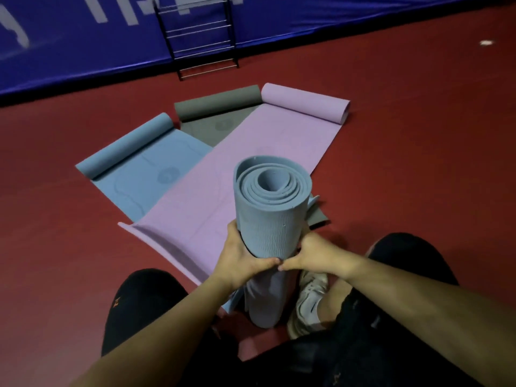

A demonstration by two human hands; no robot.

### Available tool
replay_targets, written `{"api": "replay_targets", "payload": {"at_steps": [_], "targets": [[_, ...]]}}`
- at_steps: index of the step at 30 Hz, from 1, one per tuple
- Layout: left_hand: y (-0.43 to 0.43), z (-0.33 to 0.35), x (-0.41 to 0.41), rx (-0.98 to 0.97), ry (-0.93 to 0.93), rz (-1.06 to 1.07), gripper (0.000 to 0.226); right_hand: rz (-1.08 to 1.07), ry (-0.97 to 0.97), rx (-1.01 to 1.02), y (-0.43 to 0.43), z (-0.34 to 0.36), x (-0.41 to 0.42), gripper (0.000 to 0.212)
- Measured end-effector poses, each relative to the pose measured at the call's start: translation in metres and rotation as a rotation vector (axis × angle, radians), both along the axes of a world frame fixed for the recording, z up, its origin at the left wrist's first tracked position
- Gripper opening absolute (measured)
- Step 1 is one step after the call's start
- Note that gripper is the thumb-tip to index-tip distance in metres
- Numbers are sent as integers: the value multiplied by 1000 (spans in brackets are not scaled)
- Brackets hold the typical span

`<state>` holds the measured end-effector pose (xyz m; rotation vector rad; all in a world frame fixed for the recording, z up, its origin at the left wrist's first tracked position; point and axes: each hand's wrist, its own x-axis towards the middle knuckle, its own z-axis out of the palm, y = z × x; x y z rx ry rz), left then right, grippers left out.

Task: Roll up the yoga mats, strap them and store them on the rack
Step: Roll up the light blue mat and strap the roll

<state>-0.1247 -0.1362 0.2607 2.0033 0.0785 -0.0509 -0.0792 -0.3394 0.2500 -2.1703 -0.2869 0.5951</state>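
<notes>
Since the rolled blue mat (272,219) is judged soft, light and springy, it is clasped mid-roll, with left hand (240,258) and right hand (315,252) fingers curled round it.

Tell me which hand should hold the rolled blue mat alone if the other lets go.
Left, narrowly. The left hand and right hand both grip the upright rolled blue mat at one height, thumbs nearly meeting in front, but the left seems to lie along more of its side.
</notes>
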Motion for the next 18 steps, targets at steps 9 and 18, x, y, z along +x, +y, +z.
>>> {"api": "replay_targets", "payload": {"at_steps": [9, 18], "targets": [[-51, 0, 87, 82, 34, 82, 107, -171, -43, -123, -121, 45, 95, 31], [-94, -19, 158, 107, 99, -6, 111, -434, 422, -375, -265, -143, 57, 33]]}}
